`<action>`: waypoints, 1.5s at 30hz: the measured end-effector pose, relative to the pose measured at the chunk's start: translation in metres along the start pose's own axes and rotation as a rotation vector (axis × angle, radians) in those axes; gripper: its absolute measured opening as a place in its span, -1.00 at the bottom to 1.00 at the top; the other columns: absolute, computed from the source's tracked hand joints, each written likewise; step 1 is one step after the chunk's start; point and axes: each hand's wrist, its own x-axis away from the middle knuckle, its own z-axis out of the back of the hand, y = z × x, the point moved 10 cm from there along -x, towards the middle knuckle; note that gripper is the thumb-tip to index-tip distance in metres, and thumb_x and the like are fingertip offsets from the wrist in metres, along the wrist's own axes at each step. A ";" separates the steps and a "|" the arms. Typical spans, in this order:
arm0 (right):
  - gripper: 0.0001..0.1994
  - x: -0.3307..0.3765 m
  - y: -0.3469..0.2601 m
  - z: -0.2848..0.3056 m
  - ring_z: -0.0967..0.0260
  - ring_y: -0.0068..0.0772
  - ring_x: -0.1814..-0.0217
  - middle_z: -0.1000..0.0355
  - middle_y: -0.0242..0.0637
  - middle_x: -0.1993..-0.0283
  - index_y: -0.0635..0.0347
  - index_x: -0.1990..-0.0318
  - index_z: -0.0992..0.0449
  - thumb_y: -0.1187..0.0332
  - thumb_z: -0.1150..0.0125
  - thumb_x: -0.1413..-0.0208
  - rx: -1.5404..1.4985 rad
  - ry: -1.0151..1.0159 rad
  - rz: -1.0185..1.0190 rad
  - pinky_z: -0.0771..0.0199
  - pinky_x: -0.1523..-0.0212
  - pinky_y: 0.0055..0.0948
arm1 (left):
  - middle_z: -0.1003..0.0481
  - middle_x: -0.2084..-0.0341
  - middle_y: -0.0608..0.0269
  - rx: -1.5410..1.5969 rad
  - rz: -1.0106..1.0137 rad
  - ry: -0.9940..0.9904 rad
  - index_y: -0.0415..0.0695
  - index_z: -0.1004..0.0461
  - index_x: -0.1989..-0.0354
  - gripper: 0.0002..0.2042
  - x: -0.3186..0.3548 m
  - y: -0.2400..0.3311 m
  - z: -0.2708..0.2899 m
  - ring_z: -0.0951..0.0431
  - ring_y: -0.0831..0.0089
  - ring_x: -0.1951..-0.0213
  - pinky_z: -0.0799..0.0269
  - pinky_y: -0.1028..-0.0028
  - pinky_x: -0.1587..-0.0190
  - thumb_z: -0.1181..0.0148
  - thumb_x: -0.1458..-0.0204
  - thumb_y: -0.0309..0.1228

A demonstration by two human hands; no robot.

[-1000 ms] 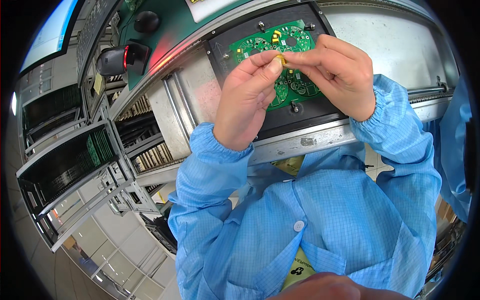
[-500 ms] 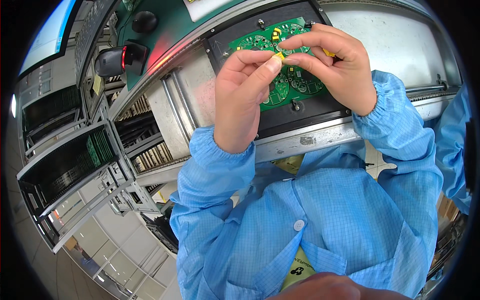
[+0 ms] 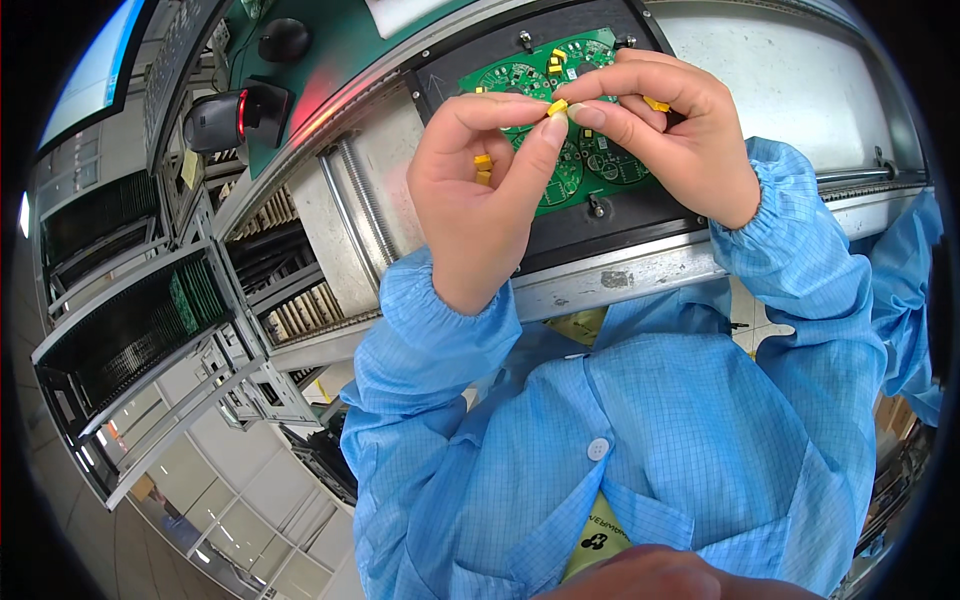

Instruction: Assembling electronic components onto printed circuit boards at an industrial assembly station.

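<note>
A small yellow block-shaped component (image 3: 557,107) is pinched between the thumb and index finger of my left hand (image 3: 465,200). The thumb and index fingertips of my right hand (image 3: 690,140) close on it from the other side. More yellow components (image 3: 483,163) rest in my left palm, and another yellow component (image 3: 656,104) is tucked under my right fingers. Below both hands lies a green circuit board (image 3: 568,188) with round sections, partly covered by them. Several yellow components (image 3: 556,62) stand on its far part. A black carrier frame (image 3: 640,222) surrounds the board.
A metal rail (image 3: 610,276) runs along the near side of the carrier. To the left are a rod and spring (image 3: 355,205), a barcode scanner (image 3: 215,122), a black mouse (image 3: 285,40) and a rack of boards (image 3: 150,320). A blue sleeve of another person (image 3: 905,290) shows at the right.
My left hand has shifted slightly left and opened its palm, revealing yellow components there. Fingertips of both hands stay together at the pinched yellow component, which has turned a little.
</note>
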 end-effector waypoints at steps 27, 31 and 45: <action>-0.82 0.000 -0.009 0.001 -0.02 -0.70 0.53 -0.12 -0.54 0.57 0.21 0.06 -0.72 0.50 -0.39 -0.20 0.028 -0.046 0.092 0.00 0.48 -0.54 | -0.57 0.21 0.18 -0.336 -0.356 -0.010 -0.20 -0.60 0.19 -0.81 0.004 0.029 -0.005 -0.58 0.58 0.26 -0.42 0.66 0.45 -0.33 -0.08 -0.75; -0.83 -0.001 -0.014 0.002 -0.02 -0.68 0.54 -0.09 -0.53 0.59 0.20 0.07 -0.72 0.50 -0.39 -0.19 0.063 -0.035 0.128 0.00 0.49 -0.52 | -0.57 0.21 0.14 -0.310 -0.364 -0.023 -0.22 -0.60 0.19 -0.82 0.004 0.029 -0.006 -0.61 0.48 0.19 -0.53 0.61 0.36 -0.33 -0.08 -0.75; -0.83 -0.001 -0.012 0.000 -0.02 -0.67 0.54 -0.08 -0.53 0.59 0.23 0.05 -0.69 0.50 -0.33 -0.24 0.081 -0.048 0.131 -0.03 0.48 -0.51 | -0.57 0.20 0.23 -0.292 -0.299 -0.034 -0.17 -0.60 0.18 -0.83 0.002 0.023 -0.005 -0.49 0.69 0.37 -0.29 0.69 0.50 -0.35 -0.11 -0.69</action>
